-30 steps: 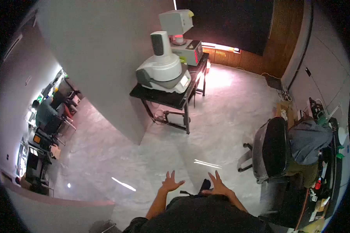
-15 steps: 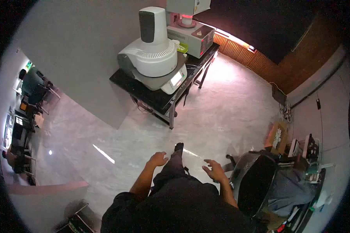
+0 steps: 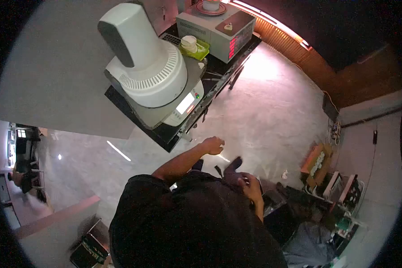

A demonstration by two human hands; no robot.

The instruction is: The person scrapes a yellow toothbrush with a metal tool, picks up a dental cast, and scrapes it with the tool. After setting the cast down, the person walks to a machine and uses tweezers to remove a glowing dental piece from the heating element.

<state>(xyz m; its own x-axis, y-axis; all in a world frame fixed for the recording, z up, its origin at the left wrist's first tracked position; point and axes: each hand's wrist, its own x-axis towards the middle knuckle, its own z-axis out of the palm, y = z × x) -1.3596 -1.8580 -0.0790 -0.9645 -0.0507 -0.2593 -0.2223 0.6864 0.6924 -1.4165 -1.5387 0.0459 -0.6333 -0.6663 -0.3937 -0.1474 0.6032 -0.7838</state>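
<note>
My left hand [image 3: 212,145] is held forward over the floor, just off the near corner of the black table [image 3: 167,144]. Its fingers are loosely bent and apart, and nothing shows in them. My right hand [image 3: 251,185] hangs beside my right thigh with the fingers apart, also holding nothing. On the table stands a white machine [image 3: 154,76] with a tall rounded head, a vented round body and a lit control panel [image 3: 185,103]. Behind it, a green tray [image 3: 202,51] carries white round pieces [image 3: 189,43].
A grey box unit [image 3: 205,33] with red digits stands at the table's far end. To the right are an open carton [image 3: 317,163], cables [image 3: 334,133] and a cluttered bench side. A low partition [image 3: 58,219] stands at left, a dark stool-like object [image 3: 89,250] beside it.
I have stepped closer to the table, so the machine appears larger and further left. My left hand has swung forward; my right has dropped back towards my thigh.
</note>
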